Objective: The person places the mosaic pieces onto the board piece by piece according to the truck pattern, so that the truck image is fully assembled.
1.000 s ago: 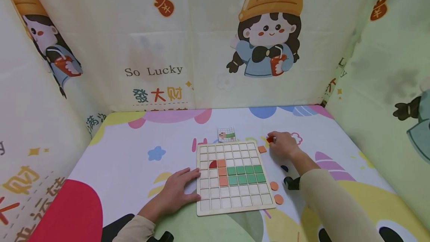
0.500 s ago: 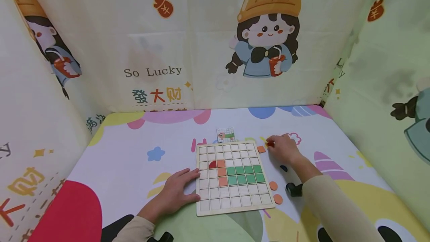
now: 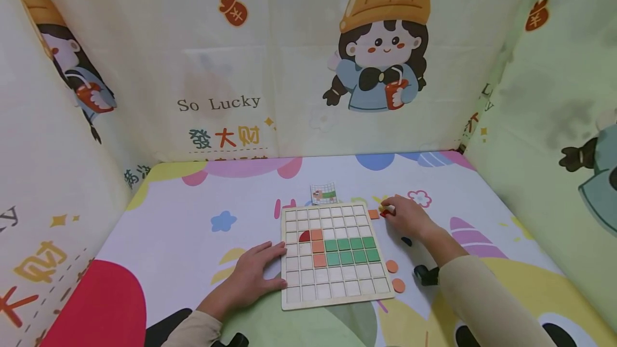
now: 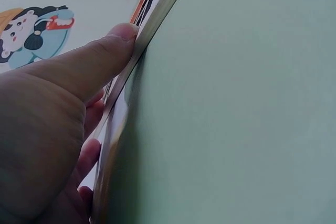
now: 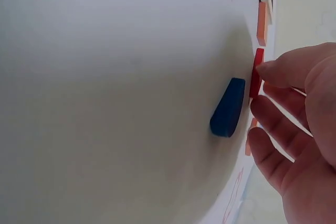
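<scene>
My left hand (image 3: 257, 272) rests at the left edge of a wooden grid board (image 3: 337, 302), fingers extended. In the left wrist view its thumb (image 4: 105, 59) presses on the board's rim. Right of the board's far corner, my right hand (image 3: 407, 216) pinches a small red tile (image 5: 256, 72) close over the table, thumb against its face. On the board sit green square tiles (image 3: 355, 243), a column of orange square tiles (image 3: 318, 246) and a red quarter-round tile (image 3: 305, 236).
A small picture card (image 3: 324, 193) lies behind the board. An orange square tile (image 3: 373, 214) lies beside the board's far right corner; two orange round tiles (image 3: 392, 266) lie along its right edge. A dark blue piece (image 5: 228, 107) is under my right hand. Printed cloth walls (image 3: 289, 68) enclose the table.
My right hand has brought the red tile slightly nearer and to the left, toward the loose orange square. My left hand stays at the board's edge.
</scene>
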`<state>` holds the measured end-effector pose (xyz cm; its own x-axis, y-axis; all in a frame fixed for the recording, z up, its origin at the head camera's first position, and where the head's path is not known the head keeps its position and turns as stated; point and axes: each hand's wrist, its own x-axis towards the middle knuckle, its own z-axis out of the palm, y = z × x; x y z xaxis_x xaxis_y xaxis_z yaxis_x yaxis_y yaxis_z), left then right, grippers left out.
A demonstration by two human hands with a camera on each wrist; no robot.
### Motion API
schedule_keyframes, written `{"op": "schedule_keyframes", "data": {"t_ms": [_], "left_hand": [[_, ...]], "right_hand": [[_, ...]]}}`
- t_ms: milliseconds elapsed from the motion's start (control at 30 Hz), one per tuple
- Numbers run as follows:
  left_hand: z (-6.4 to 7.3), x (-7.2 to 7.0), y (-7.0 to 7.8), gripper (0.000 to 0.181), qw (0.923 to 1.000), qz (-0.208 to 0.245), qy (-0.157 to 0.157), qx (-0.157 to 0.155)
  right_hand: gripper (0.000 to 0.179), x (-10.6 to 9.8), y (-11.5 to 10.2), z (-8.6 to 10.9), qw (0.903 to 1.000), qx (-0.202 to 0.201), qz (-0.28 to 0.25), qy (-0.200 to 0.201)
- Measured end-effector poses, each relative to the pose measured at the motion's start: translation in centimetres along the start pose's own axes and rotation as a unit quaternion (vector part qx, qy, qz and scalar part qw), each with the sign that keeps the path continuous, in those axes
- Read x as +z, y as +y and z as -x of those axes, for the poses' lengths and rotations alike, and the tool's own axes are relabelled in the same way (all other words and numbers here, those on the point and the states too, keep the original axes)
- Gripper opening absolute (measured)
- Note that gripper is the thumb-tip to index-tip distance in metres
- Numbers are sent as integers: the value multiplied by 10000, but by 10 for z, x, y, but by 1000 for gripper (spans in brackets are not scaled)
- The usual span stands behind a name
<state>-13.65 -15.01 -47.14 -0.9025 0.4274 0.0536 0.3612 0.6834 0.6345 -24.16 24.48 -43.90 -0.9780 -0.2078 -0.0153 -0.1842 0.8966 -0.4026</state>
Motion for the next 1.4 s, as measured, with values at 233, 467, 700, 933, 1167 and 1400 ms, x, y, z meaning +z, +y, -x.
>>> {"op": "schedule_keyframes", "data": {"t_ms": [233, 467, 700, 933, 1167, 1400], "left_hand": [[0, 0, 0, 70, 10000, -1, 7, 2], [0, 0, 0, 70, 10000, -24, 21, -11], [0, 0, 0, 71, 10000, -33, 13, -48], [0, 0, 0, 70, 10000, -39, 19, -15], [0, 0, 1, 70, 9999, -24, -30, -99], [1, 0, 2, 70, 9999, -17, -17, -101]], "right_hand": [[31, 1, 2, 1, 9997, 4, -190, -165], [34, -3, 0, 2, 9992, 143, -250, -278], [37, -3, 0, 1, 9991, 194, -271, -278], [41, -2, 0, 1, 9990, 228, -334, -174], [43, -1, 1, 2, 9996, -43, -210, -202], [38, 1, 3, 1, 9995, -145, -157, -231]]}}
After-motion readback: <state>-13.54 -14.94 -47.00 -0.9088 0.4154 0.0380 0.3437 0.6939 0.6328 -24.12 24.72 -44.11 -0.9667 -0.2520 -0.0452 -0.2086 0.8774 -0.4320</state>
